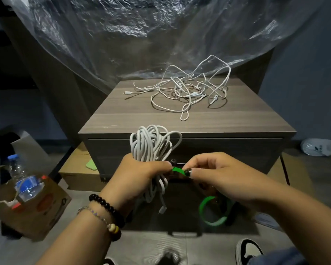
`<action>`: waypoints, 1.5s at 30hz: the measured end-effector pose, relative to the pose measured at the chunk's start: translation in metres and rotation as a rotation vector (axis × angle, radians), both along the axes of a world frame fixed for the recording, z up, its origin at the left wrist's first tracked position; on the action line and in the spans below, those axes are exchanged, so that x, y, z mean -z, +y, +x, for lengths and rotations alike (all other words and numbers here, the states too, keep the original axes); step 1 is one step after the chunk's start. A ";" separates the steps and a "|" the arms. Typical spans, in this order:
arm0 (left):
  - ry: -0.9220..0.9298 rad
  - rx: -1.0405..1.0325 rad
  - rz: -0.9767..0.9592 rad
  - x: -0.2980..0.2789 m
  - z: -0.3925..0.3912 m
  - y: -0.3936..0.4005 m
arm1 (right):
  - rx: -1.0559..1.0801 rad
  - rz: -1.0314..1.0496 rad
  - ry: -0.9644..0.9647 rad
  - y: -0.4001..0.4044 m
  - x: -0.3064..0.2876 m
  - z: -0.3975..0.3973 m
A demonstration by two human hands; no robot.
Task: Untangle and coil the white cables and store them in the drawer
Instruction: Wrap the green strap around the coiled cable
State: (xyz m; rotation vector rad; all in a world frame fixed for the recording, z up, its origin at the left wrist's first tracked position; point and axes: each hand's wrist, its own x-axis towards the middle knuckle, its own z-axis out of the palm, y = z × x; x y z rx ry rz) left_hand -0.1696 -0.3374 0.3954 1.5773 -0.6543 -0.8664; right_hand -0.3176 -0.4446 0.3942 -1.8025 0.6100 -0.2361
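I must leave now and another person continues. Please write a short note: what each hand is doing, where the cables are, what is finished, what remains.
Left hand: grips the coiled white cable at its middle, in front of the cabinet.
Right hand: pinches a green tie strip against the coil. A green roll hangs below that hand.
Tangled white cables: loose on the cabinet top.
Done: one cable coiled.
Left: finish tying the coil, untangle and coil the pile, put everything in the drawer, which looks closed.
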 end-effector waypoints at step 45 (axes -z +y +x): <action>0.391 0.594 0.147 0.008 -0.030 0.009 | 0.084 -0.406 -0.457 0.013 0.007 0.027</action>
